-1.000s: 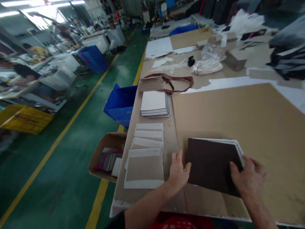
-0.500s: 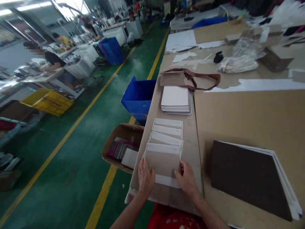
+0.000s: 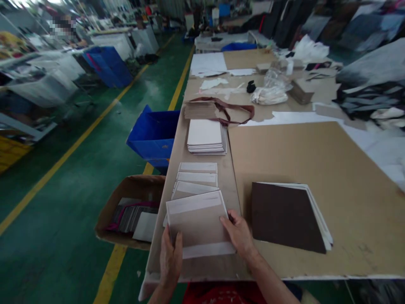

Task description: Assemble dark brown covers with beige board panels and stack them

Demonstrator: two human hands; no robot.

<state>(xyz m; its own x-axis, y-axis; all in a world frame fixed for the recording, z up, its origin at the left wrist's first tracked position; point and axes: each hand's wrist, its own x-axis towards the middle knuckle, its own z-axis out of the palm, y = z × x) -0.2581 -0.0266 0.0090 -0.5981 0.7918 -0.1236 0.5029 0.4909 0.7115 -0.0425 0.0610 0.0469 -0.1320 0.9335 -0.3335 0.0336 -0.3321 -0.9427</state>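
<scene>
Between my two hands is a flat grey-brown panel (image 3: 198, 226) with white strips along its far and near edges, slightly tilted. My left hand (image 3: 171, 255) grips its left edge, thumb on top. My right hand (image 3: 238, 234) pinches the right edge, thumb on the face and fingers at the side and beneath. Just beyond lie several similar panels (image 3: 196, 179), overlapping in a row. Behind them stands a stack of white-faced boards (image 3: 205, 133), and past it a bundle of brown pieces (image 3: 199, 110) beside a brown strap loop (image 3: 243, 110).
Right of my hands, a dark brown sheet (image 3: 284, 217) lies over white sheets on a large tan board (image 3: 310, 156). A cardboard box (image 3: 107, 211) of panels and a blue bin (image 3: 153, 135) stand left of the table. Farther back is a plastic bag (image 3: 272, 90).
The panel has come up from the row and turned slightly, now held at both side edges. My left hand has closed on its edge. The view has swung right.
</scene>
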